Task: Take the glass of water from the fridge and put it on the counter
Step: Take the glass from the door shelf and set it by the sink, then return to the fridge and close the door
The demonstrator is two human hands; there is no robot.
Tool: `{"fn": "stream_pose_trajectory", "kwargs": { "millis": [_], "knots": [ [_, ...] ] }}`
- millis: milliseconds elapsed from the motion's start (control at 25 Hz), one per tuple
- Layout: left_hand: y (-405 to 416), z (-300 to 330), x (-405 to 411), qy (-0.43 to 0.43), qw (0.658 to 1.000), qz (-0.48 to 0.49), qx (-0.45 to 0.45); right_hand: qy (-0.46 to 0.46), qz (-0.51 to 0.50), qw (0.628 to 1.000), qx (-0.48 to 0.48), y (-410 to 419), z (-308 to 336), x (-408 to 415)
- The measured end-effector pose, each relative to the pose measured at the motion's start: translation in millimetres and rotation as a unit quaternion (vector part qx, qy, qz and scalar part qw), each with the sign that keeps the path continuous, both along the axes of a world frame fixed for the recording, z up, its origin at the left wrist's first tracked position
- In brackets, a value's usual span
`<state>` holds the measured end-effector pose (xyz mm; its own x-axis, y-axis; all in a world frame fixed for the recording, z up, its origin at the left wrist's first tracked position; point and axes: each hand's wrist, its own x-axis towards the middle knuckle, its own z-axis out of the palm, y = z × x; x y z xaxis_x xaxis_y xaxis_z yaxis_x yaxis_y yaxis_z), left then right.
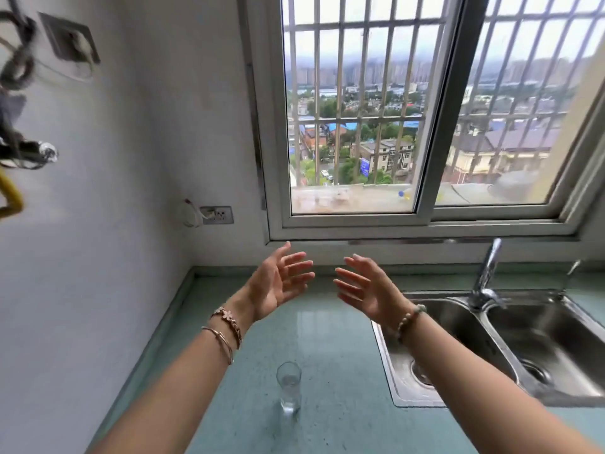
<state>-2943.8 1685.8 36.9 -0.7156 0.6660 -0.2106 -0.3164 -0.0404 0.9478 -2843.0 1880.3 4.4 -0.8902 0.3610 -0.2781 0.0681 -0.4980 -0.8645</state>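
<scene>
Clear, tall glass of water (289, 390) standing upright on pale green glossy table (334, 355), near front edge, left of stainless double sink (510, 348). Placement looks done. Likely light but fragile, smooth and slippery if wet; best gripped around mid-wall, kept level to avoid spills. Farther out, left hand (278, 283) and right hand (366, 290) raised above table, palms facing each other, fingers spread wide, holding nothing, touching nothing, well apart from glass. Barred window (360, 126) beyond.

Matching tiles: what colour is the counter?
Pale green counter, seen best in the head view.
</scene>
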Motion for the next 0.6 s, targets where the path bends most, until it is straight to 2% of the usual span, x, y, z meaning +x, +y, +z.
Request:
{"fn": "stream_pose_trajectory", "kwargs": {
  "millis": [160,360,480,600],
  "knots": [
    [36.2,58.2,43.4,0.024,0.994,-0.081,0.076,0.097,-0.034,0.995,-0.004,21.0,69.3,54.1],
    [85.2,96.8,106.2,0.021,0.976,-0.182,0.116,0.143,-0.105,0.984,0.018,39.4,109.3,150.2],
    [128.4,128.0,172.3,0.027,0.953,-0.267,0.139,0.160,-0.189,0.968,0.037,50.7,134.1,246.7],
    [171.7,150.9,269.3,0.014,0.917,-0.367,0.156,0.166,-0.297,0.937,0.076,53.2,158.8,366.2]
  ]
}}
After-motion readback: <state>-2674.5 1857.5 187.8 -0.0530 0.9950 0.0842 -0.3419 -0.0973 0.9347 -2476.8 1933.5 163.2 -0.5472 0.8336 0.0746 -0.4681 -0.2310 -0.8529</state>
